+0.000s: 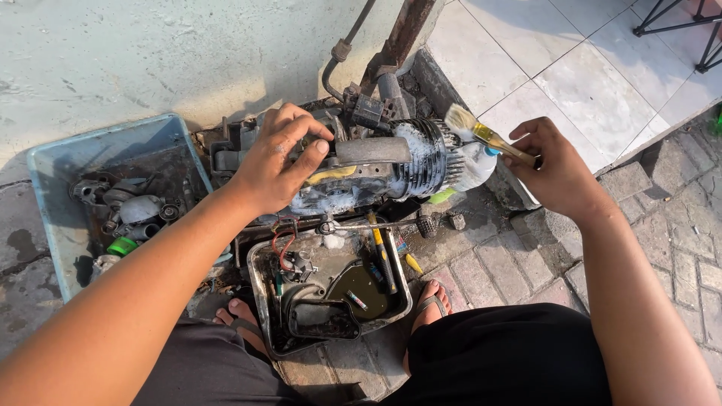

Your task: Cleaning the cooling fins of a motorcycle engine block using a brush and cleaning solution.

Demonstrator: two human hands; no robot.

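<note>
We see our left hand (280, 156) resting flat on top of a dirty engine (361, 162) that sits on the ground near the middle of the picture. The fingers are spread and bent over the metal, pressing on it and not wrapped around anything. The engine is wet with white soapy foam. Our right hand (553, 169), at about 3 o'clock from the engine, is closed around the handle of a paintbrush (481, 134). The light bristles point toward 10 o'clock and sit just beside the ribbed end of the engine. At 6 o'clock from the engine lies a metal tray (259, 289) with dark oily water and small tools in it. At 9 o'clock is a blue tub (45, 195) holding grey engine parts. Our bare feet in sandals (432, 301) stand on the brick ground (526, 256).
</note>
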